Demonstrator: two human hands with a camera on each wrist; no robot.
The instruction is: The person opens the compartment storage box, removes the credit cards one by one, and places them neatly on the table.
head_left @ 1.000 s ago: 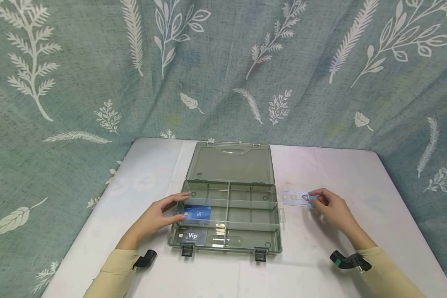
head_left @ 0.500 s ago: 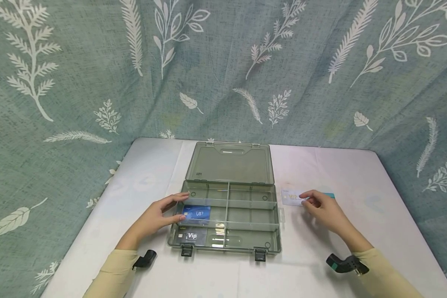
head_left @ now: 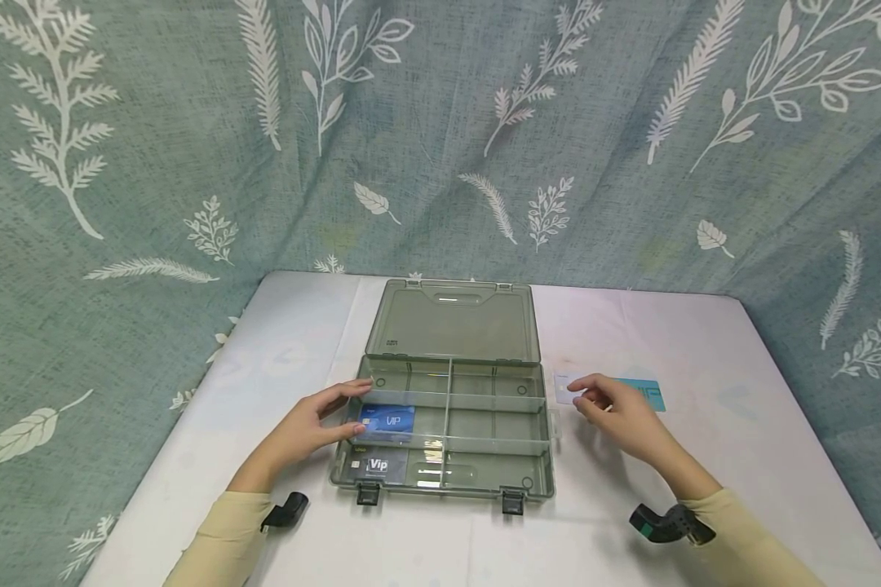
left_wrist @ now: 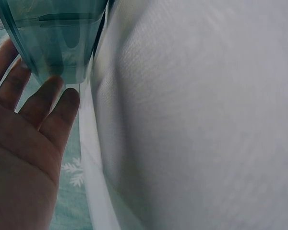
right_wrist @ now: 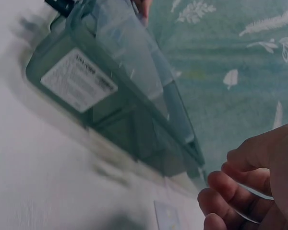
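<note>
Smoky green plastic, see-through, makes up the box [head_left: 462, 492] before me on the white-covered table [head_left: 712, 456], its lid [head_left: 451, 322] laid back on the far side. On the left, the blue card [head_left: 394, 421] sits in the middle compartment and the dark card [head_left: 387, 467] in the near one. Off the box's right side, on the table, lie the pale card [head_left: 562, 393] and, further right, the teal card [head_left: 648, 395]; I cannot tell whether those two overlap under my hand.

My left hand [head_left: 311, 420] has its fingers spread and rests against the box's left edge without clutching it. My right hand [head_left: 622, 417] is over the pale card, fingers loosely bent, thumb and forefinger apart — nothing is in its grasp.

I judge the step in hand to be reaching for the pale card. Lifting it would call for pinching a thin edge — it lies flat, so a fingertip may need to slide it first.

"VIP" reads clearly on the blue card and "Vip", framed in white, on the dark one. The pale card's print is mostly hidden, and the teal one's marks are unreadable. The right wrist view shows a white label [right_wrist: 79, 80] on the box's side, its lines too blurred to make out, as is the small mark on the lid.
</note>
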